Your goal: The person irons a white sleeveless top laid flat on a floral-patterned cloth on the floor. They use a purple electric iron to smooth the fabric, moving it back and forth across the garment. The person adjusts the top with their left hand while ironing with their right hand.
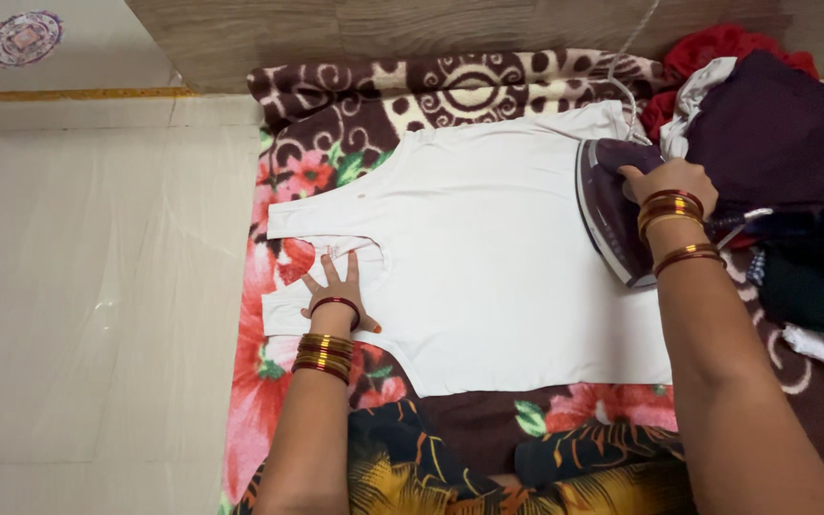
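Observation:
A white sleeveless vest (488, 257) lies flat on a floral blanket (336, 143), neck to the left. My left hand (339, 291) presses flat with fingers spread on the near shoulder strap. My right hand (674, 181) grips the handle of a dark purple iron (610, 205), which is tilted on its side at the vest's right hem, soleplate facing left. Both wrists wear red and gold bangles.
A pile of clothes (774, 124), maroon, red, white and dark, sits at the right. A white cord (633, 38) runs up from the iron. A wooden panel (431, 24) stands behind the blanket. Pale floor tiles (97, 286) stretch left. Patterned fabric (488, 467) covers my lap.

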